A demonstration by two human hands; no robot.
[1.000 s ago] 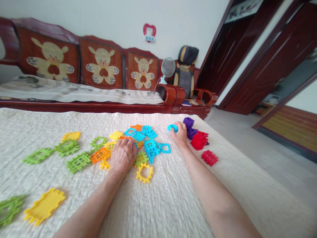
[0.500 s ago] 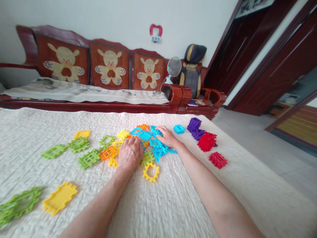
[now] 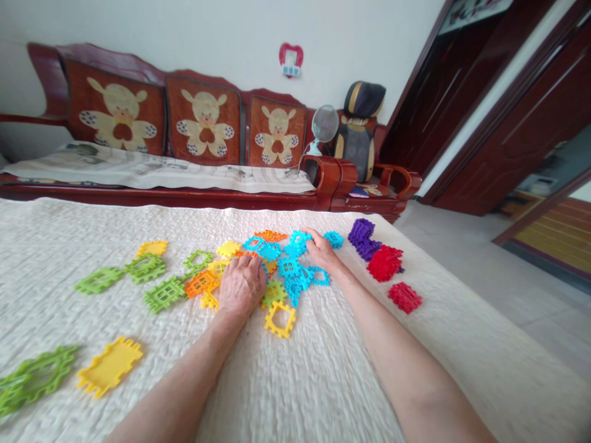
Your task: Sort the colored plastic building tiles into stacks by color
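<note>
now our left hand lies palm down, fingers loose, on the mixed pile of tiles on the quilted white surface, gripping nothing. our right hand pinches a blue tile at the pile's far edge, just beside a small blue stack. a purple stack and a red stack sit further right, apart from the pile.

cyan tiles, red blocks, purple blocks, cream quilted cover (bear-print cushions)
</note>
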